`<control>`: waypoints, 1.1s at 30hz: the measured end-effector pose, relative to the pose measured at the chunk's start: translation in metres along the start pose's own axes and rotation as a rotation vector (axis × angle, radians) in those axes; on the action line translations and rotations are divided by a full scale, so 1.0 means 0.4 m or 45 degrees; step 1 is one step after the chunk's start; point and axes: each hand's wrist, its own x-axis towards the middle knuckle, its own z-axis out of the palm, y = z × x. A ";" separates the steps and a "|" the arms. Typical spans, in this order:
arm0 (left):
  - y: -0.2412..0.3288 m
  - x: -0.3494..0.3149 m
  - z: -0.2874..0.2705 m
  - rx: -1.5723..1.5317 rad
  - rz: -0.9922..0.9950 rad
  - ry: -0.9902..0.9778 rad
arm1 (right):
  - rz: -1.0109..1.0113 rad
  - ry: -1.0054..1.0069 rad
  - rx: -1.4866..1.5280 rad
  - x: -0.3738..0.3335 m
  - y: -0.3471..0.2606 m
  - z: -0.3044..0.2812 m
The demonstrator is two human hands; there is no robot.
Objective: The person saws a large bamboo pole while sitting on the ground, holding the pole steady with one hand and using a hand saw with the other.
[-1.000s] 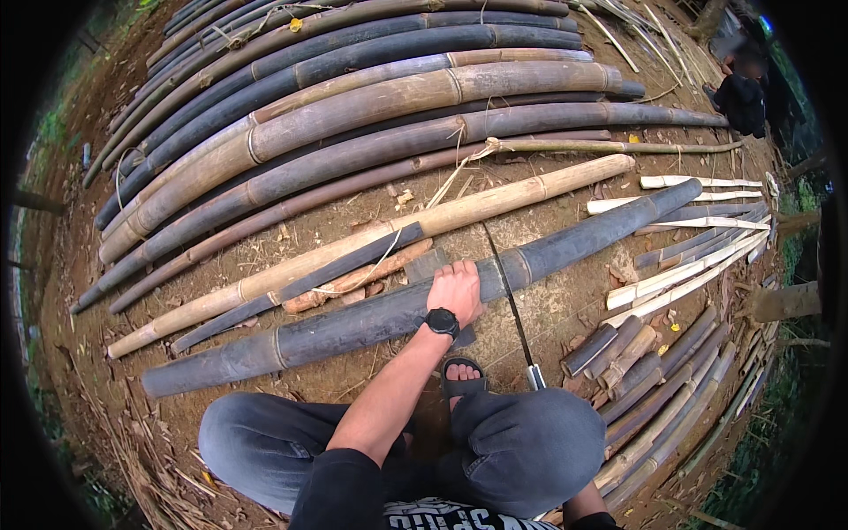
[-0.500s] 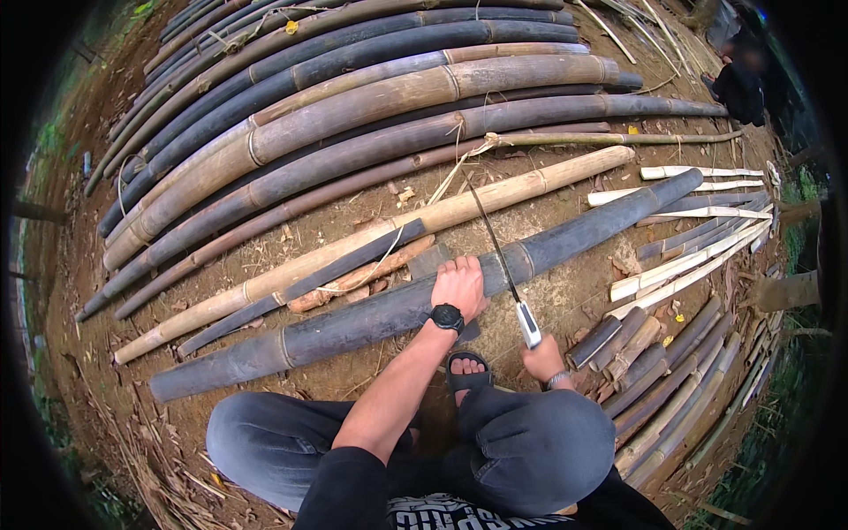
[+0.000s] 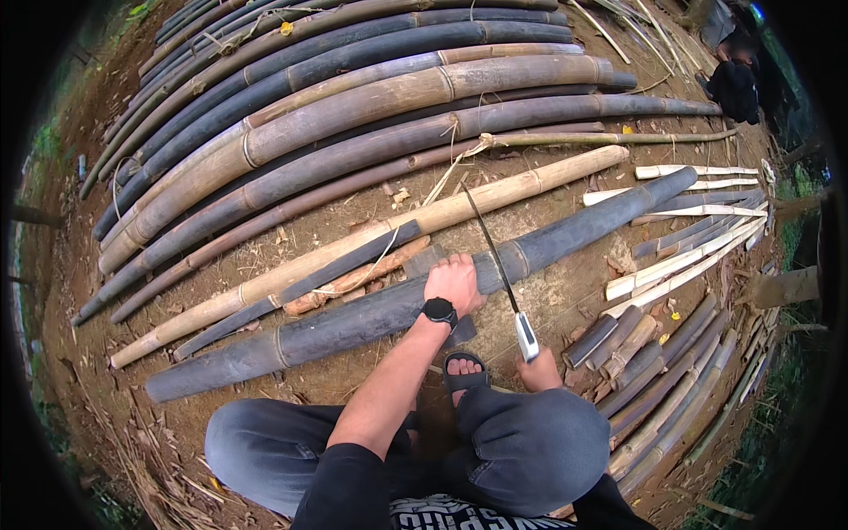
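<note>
Your left hand [image 3: 455, 281] lies palm down on the dark pole [image 3: 415, 300], fingers curled over its top, pressing rather than gripping. The pole lies on the bare ground [image 3: 548, 305] straight ahead of your knees, running from lower left up to the right, just beside a paler pole [image 3: 371, 238] and a short split piece [image 3: 358, 276]. Your right hand [image 3: 539, 371] sits low by your knee, closed around the handle of the blade [image 3: 495, 252]; its fingers are mostly hidden. The blade is raised with its tip up and away, crossing above the pole just right of your left hand. Judged by girth and length, the pole is heavy, rigid and round, so it will likely roll unless pinned; its skin looks smooth and may be slippery. Hold it from above near a node ring, well clear of the blade's line. Cut edges of the split strips [image 3: 689, 212] to the right look sharp. The blade appears long and thin, so it may flex.
</note>
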 end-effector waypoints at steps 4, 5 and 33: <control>0.013 -0.016 0.009 0.078 0.039 0.098 | 0.183 0.101 0.085 -0.116 0.087 0.023; 0.011 -0.012 0.011 0.058 0.029 0.096 | 0.176 0.095 0.066 -0.097 0.083 0.024; 0.053 -0.004 -0.016 0.031 0.003 -0.019 | 0.210 0.121 0.121 -0.196 0.068 -0.034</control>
